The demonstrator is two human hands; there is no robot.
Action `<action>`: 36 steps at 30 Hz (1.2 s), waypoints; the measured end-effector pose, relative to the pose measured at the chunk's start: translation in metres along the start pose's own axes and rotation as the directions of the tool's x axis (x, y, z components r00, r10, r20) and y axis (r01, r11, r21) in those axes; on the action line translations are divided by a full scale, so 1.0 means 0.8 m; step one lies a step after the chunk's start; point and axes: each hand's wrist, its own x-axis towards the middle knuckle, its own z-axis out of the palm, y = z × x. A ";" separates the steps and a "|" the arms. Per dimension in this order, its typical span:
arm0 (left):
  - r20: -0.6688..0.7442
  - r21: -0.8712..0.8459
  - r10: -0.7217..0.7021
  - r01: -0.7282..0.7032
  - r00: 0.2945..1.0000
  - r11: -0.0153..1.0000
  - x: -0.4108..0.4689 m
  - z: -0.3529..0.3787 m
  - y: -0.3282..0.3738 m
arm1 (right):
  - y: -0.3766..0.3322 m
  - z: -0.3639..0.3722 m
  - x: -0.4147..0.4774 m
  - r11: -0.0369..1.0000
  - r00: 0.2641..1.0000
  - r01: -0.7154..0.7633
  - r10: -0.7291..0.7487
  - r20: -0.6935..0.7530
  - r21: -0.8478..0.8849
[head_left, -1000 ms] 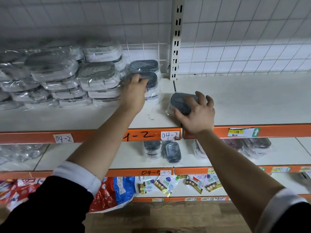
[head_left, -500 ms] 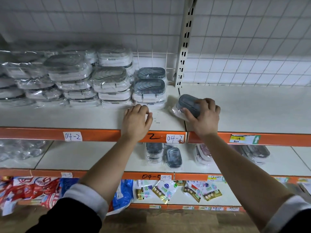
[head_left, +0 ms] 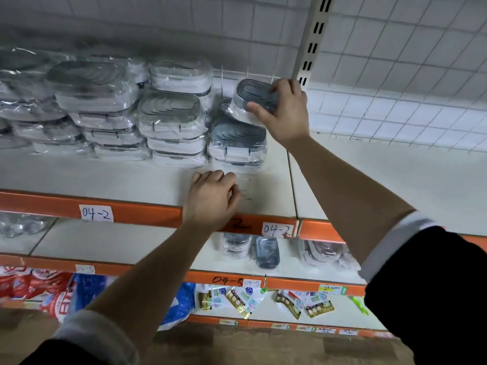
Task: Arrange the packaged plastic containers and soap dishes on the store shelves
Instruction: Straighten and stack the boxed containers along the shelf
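The right hand [head_left: 283, 111] now grasps a wrapped grey soap dish [head_left: 254, 94] and holds it tilted over the rightmost stack [head_left: 237, 146], up against the back grid beside the slotted upright [head_left: 312, 40]. Half a second ago that same dish lay on the bare shelf [head_left: 382, 180] to the right of the stack, under this hand; it has been lifted across and upward. The left hand [head_left: 210, 198] has drawn back from the stack and rests loosely curled and empty on the shelf's front lip, just below and in front of the stack. Judging by this, the dish is about to become the stack's top layer; it looks not yet seated, so release should wait until it sits flat.
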 end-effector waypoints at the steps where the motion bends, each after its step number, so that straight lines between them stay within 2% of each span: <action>1: -0.009 0.016 0.006 -0.006 1.000 1.000 0.000 0.000 -0.001 | 0.001 0.006 0.012 0.999 0.999 0.024 -0.023 0.043 -0.032; 4: -0.025 0.053 0.034 -0.033 0.999 0.998 0.000 0.000 -0.002 | 0.002 0.026 0.039 0.991 0.989 0.090 -0.078 0.125 -0.096; 8: -0.030 0.077 0.059 -0.056 0.998 0.995 0.000 0.001 -0.006 | -0.004 0.045 0.063 0.987 0.984 0.117 -0.100 0.145 -0.112; 12: -0.040 0.095 0.086 -0.082 0.995 0.992 -0.001 0.001 -0.009 | -0.007 0.056 0.072 0.990 0.983 0.098 -0.080 0.168 -0.099; 17: -0.057 0.092 0.072 -0.067 0.996 0.994 0.000 0.001 -0.008 | -0.005 0.054 0.060 0.974 0.978 0.094 -0.052 0.204 -0.204; 20: -0.051 0.075 0.054 -0.050 0.997 0.996 0.000 -0.002 -0.006 | -0.009 0.039 0.047 0.976 0.966 0.073 -0.018 0.259 -0.205; 26: 0.044 0.066 0.026 -0.029 0.999 0.997 0.001 -0.009 -0.002 | -0.013 -0.004 -0.023 0.983 0.986 0.027 0.004 0.168 -0.179; 30: 0.058 0.080 0.028 -0.032 0.998 0.996 -0.001 -0.019 0.005 | -0.009 -0.033 -0.085 0.983 0.992 -0.004 0.026 0.120 -0.182; 34: -0.070 0.031 0.135 -0.133 0.988 0.991 -0.035 -0.036 0.016 | -0.004 -0.051 -0.156 0.987 0.998 -0.035 0.044 0.055 -0.155; 36: -0.124 -0.026 0.194 -0.199 0.973 0.980 -0.069 -0.039 0.023 | -0.004 -0.057 -0.194 0.988 1.000 -0.014 0.010 -0.024 -0.151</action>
